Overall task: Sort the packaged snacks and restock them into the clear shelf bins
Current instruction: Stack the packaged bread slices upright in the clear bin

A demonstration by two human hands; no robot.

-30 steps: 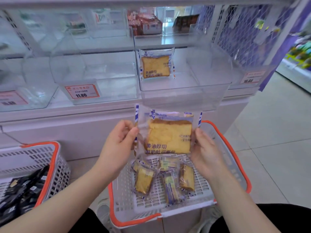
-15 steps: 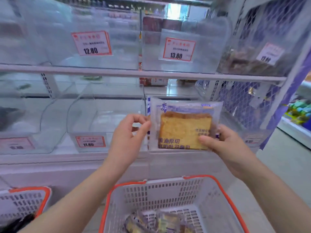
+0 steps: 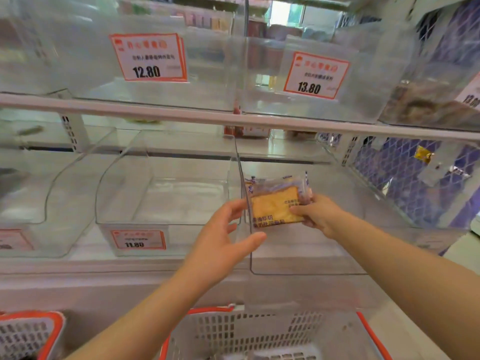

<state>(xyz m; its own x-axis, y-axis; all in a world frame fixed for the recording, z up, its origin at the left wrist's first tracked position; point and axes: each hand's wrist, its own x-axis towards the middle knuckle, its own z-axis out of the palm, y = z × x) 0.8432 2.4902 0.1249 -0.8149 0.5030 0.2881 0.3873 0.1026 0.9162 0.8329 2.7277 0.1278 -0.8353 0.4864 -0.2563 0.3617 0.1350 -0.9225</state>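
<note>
A clear-wrapped toast slice packet [image 3: 275, 206] with blue print is inside the right-hand clear bin [image 3: 306, 263] on the lower shelf. My right hand [image 3: 315, 213] pinches the packet's right edge, reaching over the bin's front wall. My left hand [image 3: 223, 242] has come off the packet and hovers with spread, relaxed fingers at the bin's left front corner. Another packet in this bin lies hidden behind the held one.
An empty clear bin [image 3: 166, 219] with an 11.80 tag [image 3: 138, 239] stands to the left. Upper shelf bins carry 12.80 [image 3: 149, 57] and 13.80 [image 3: 315, 75] tags. A white basket with an orange rim [image 3: 259, 331] sits below; a second basket [image 3: 28, 333] is at lower left.
The packet moved forward and down into the lower right bin. My left hand released it; only my right hand holds it now. The camera tilted upward, baskets dropping in view.
</note>
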